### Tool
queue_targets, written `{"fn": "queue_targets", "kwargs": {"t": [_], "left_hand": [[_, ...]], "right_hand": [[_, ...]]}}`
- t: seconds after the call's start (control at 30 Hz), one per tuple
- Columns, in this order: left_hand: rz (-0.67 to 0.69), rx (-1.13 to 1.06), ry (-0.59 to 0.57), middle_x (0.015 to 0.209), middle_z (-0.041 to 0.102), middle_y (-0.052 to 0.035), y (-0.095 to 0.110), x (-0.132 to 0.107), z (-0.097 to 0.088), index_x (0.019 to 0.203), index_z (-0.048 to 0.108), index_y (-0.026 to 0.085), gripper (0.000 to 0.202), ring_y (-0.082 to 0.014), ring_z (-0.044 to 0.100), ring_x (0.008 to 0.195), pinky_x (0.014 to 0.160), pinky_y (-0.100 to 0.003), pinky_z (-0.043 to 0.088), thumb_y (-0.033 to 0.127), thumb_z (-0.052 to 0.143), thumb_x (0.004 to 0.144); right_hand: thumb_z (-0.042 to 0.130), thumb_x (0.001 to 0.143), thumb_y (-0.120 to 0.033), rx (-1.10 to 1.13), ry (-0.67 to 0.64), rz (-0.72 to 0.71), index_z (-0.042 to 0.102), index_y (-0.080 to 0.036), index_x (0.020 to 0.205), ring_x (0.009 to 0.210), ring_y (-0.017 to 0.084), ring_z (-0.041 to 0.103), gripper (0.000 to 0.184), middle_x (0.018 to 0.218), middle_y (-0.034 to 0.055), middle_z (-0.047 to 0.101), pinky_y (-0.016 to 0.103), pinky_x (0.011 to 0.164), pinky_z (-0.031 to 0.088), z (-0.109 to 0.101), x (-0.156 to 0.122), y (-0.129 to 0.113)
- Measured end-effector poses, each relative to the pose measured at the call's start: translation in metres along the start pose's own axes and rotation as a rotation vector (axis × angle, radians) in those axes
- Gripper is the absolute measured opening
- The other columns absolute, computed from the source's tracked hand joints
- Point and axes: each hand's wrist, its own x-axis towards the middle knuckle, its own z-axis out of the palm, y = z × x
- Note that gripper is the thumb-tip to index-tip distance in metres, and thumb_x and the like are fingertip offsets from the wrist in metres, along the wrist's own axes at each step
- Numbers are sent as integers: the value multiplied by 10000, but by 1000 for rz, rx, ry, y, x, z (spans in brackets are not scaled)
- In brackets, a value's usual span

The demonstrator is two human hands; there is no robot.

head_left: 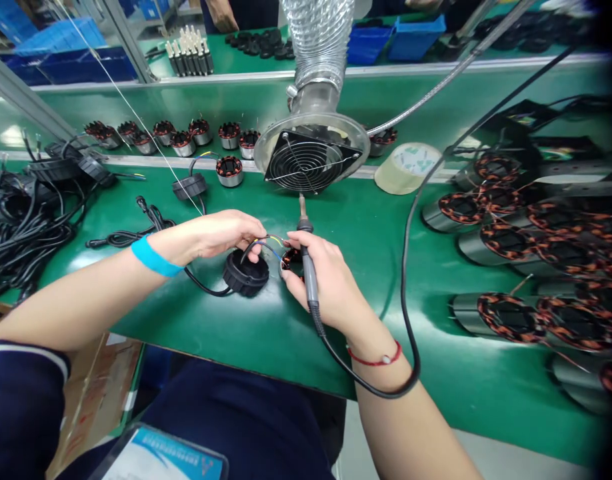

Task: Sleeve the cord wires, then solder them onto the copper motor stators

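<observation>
My left hand pinches thin coloured wires that come out of a round black plastic housing with a black cable. My right hand is closed on a soldering iron, whose tip points away from me towards the fan. The thumb and fingers of that same hand also rest around a motor stator with copper windings. The wires reach from my left fingers to this stator; their exact contact is hidden by my fingers. The iron's tip is apart from the wires.
A fume-extractor fan hangs ahead under a foil duct. Several stators crowd the right side; another stator stands behind. Black cables pile up at left. A tape roll sits right of the fan. The iron's cord loops over my right wrist.
</observation>
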Motion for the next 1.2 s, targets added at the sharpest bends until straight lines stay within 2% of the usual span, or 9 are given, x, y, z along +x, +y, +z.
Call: {"fn": "queue_targets", "kwargs": {"t": [0.23, 0.4, 0.57, 0.67, 0.73, 0.83, 0.93, 1.03, 1.2], "left_hand": [[-68, 95, 89, 401, 413, 43, 4, 9, 6, 576, 628, 128, 155, -44, 293, 389, 416, -196, 204, 229, 723, 645], [11, 162, 133, 584, 628, 2, 1, 17, 12, 640, 695, 140, 121, -71, 491, 518, 523, -199, 357, 234, 769, 620], [-33, 229, 147, 399, 430, 67, 4, 16, 16, 635, 679, 147, 219, -49, 291, 398, 447, -215, 254, 341, 780, 644], [44, 199, 158, 549, 604, 15, 6, 17, 20, 618, 681, 143, 195, -73, 456, 505, 546, -222, 365, 307, 786, 628], [80, 221, 145, 611, 641, 2, 7, 19, 23, 639, 699, 139, 174, -81, 502, 563, 590, -221, 382, 295, 777, 638], [28, 275, 96, 461, 485, 45, 8, 18, 24, 658, 687, 136, 199, -59, 370, 448, 484, -213, 281, 326, 727, 701], [-6, 267, 99, 416, 383, 67, 9, 14, 24, 609, 613, 143, 167, -52, 281, 401, 436, -216, 198, 248, 650, 734], [12, 267, 163, 431, 431, 61, 9, 13, 28, 588, 614, 136, 132, -49, 300, 415, 449, -220, 203, 179, 629, 712], [86, 207, 158, 578, 598, 27, 7, 19, 33, 632, 652, 117, 100, -54, 474, 538, 591, -208, 363, 153, 655, 725]], "right_hand": [[573, 781, -187, 27, -15, 46, 459, -222, 1246, 1080, 300, 606, 480, 1148, 107, 663, 524, 957, 435, -4, 1, -2], [567, 814, -206, 18, 3, 46, 467, -215, 1244, 1048, 298, 617, 441, 1109, 108, 678, 520, 925, 453, -4, 1, -3], [559, 824, -193, 16, 24, 58, 454, -205, 1268, 1033, 293, 620, 457, 1125, 112, 677, 517, 911, 465, -5, 1, 0], [552, 824, -189, 16, 27, 62, 453, -214, 1272, 1030, 293, 620, 459, 1123, 104, 677, 512, 901, 471, -5, 0, 0], [540, 826, -181, 17, 37, 64, 455, -213, 1268, 1030, 295, 623, 452, 1121, 101, 680, 507, 896, 474, -4, 1, 0], [524, 827, -168, 32, 65, 64, 456, -210, 1267, 1037, 288, 629, 447, 1126, 98, 685, 494, 901, 477, -4, 1, 1], [520, 827, -171, 37, 90, 77, 460, -205, 1265, 1035, 281, 635, 443, 1127, 98, 688, 482, 897, 481, -4, 1, 1], [508, 834, -182, 30, 95, 92, 467, -203, 1261, 1032, 277, 637, 429, 1123, 92, 692, 476, 895, 480, -4, 1, 1], [488, 837, -179, 34, 91, 104, 480, -201, 1256, 1011, 268, 640, 420, 1110, 81, 697, 457, 887, 481, -6, 2, 1]]}}
